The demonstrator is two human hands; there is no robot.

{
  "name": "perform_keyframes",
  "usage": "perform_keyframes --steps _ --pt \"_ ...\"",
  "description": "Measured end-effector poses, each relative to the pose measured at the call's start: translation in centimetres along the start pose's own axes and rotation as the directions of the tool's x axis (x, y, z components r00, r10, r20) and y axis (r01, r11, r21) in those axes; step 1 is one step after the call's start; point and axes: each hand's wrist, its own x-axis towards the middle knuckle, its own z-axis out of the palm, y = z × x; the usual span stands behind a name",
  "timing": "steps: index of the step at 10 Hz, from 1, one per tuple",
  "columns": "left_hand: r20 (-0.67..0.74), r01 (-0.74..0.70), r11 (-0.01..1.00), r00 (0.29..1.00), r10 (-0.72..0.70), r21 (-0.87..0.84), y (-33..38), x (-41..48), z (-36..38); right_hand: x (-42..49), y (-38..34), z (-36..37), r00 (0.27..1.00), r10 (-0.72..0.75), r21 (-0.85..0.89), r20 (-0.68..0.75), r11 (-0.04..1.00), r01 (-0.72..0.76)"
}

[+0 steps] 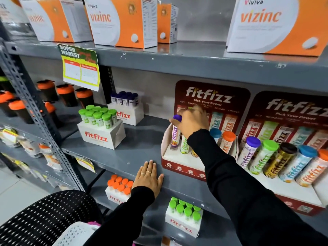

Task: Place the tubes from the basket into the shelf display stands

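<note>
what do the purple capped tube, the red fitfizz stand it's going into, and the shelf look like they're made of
Purple-capped tube: probably plastic, with a glossy printed body and smooth moulded cap. Red display stand: printed cardboard, judging by its folded side flaps and flat panels. Shelf: grey painted metal, slightly glossy, with chipped paint spots and a perforated angle-iron upright.

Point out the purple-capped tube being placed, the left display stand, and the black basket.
purple-capped tube [175, 134], head view, on its white body
left display stand [179, 169], head view, on its red front panel
black basket [44, 215], head view, on its perforated wall
</note>
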Motion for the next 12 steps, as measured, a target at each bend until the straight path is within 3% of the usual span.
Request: perform_keyframes --steps 4,5,6,8,9,10,11,12 --pt "-0.006 0.004 1.000 1.000 -0.004 0.008 -0.1 0.2 0.5 0.5 -0.7 0.4 0.997 -0.023 -0.089 0.078 0.996 0.030" --pt "-0.012 0.009 1.000 1.000 -0.009 -0.001 -0.1 0.3 0.7 0.3 -0.2 2.1 0.998 -0.038 -0.236 0.044 0.971 0.048" --pt "0.000 0.007 1.000 1.000 -0.007 0.000 -0.2 0.5 0.9 0.1 -0.2 2.5 0.998 -0.057 -0.274 -0.025 0.961 0.048" --pt "0.021 -0.018 1.000 1.000 0.018 -0.004 -0.5 0.5 1.0 -1.1 -0.8 3.3 0.999 0.008 -0.217 -0.047 0.976 -0.018" --pt "-0.003 -0.042 0.999 0.999 0.042 -0.024 -0.6 0.5 0.7 -3.0 -0.7 4.1 0.992 0.022 -0.168 -0.127 0.985 -0.043" --pt "-0.036 -0.067 0.996 0.997 0.065 -0.062 -0.5 -0.2 0.2 -6.3 -0.5 4.7 0.988 -0.035 -0.169 -0.148 0.986 0.010" --pt "-0.129 -0.110 0.991 0.987 0.100 -0.070 -0.1 -1.3 -0.4 -10.8 0.3 4.1 0.960 -0.192 -0.179 -0.206 0.971 0.156" --pt "-0.253 -0.134 0.990 0.960 0.119 -0.046 1.2 -2.7 -0.9 -17.8 1.3 4.1 0.848 -0.486 -0.091 -0.213 0.873 0.478"
